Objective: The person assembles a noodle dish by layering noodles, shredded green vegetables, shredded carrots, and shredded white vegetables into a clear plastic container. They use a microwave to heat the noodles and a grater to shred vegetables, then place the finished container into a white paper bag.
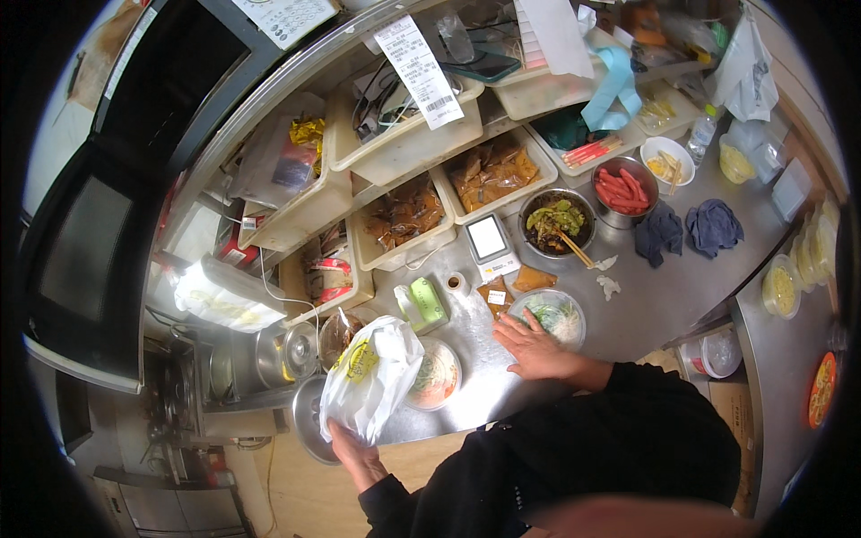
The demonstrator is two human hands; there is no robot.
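My left hand (355, 455) is closed on the lower edge of a white plastic bag (375, 381) with yellow print, at the front edge of the steel counter. Beside the bag stands a round plastic tub (437, 375) of food, partly covered by it. My right hand (540, 351) has its fingers spread over the counter, at the near left side of a second round tub (569, 325) holding pale and green food. Whether the fingertips touch this tub I cannot tell. Just behind it lie two brown sauce packets (535, 278).
A metal bowl (535, 240) of dark food with chopsticks, a pot (621, 215) of red sausage-like pieces and crumpled dark cloths (715, 224) stand at the right. Behind are a white device (489, 244), a green packet (423, 303) and bins of brown packets (500, 175).
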